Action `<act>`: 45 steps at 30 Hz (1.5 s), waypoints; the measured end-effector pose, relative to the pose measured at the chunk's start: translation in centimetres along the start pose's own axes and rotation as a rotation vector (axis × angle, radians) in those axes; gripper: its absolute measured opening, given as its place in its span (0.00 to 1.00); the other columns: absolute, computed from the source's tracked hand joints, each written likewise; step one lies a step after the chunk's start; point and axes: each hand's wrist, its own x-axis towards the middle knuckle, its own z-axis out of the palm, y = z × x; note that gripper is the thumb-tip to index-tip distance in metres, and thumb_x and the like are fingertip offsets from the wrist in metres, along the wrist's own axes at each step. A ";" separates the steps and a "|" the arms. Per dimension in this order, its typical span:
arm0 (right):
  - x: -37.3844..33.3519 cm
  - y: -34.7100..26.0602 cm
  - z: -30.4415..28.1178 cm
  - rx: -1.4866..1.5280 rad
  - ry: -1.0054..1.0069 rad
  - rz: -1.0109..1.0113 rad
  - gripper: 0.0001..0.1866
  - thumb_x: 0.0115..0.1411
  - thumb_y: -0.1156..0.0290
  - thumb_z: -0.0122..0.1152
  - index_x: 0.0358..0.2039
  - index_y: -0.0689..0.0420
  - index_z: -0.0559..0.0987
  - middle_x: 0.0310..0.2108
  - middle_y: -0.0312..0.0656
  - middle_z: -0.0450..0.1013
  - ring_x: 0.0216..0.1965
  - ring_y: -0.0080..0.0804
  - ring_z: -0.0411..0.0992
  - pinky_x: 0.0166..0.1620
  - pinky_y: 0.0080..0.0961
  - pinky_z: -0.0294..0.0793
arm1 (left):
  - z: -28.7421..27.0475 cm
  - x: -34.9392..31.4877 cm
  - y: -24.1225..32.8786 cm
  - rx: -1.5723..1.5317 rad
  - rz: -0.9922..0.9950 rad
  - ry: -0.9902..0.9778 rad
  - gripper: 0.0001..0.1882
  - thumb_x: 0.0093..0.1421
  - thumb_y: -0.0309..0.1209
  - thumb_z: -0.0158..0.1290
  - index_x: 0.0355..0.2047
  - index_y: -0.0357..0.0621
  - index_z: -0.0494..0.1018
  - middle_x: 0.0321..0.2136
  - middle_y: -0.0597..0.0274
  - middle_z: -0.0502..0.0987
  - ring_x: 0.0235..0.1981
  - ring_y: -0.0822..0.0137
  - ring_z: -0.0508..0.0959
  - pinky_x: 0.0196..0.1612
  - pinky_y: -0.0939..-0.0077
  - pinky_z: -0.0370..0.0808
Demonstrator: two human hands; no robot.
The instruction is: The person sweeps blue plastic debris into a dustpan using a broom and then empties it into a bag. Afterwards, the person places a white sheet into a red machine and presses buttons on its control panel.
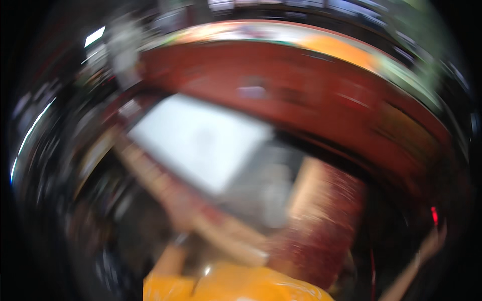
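Note:
Motion smears the whole view. My left hand (182,214) is at the long wooden edge (233,235) of a bench or frame in front of me; its fingers blur into the wood. Far out to the right, my right hand (433,242) is nearest to a small bright red thing (435,214) just above it. Whether the hand holds that thing cannot be made out. Beyond the wooden edge lies a large white flat panel or sheet (198,140). A dark red, worn board-like surface (319,226) slopes down toward me on the right.
A long red panel (301,80) runs across the far side, with a small pale patch on it. Above it is a curved ledge with blurred colourful items, including an orange one (339,48). Cluttered dark shapes fill the left side.

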 end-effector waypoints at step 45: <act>6.9 -14.9 -5.3 1.266 -0.295 0.067 0.18 0.51 0.73 0.50 0.43 0.63 0.72 0.24 0.31 0.63 0.24 0.17 0.60 0.29 0.13 0.60 | -1.0 -0.5 0.6 -0.459 -0.112 -0.475 0.24 0.51 0.22 0.48 0.50 0.33 0.61 0.38 0.47 0.70 0.37 0.61 0.73 0.43 0.69 0.69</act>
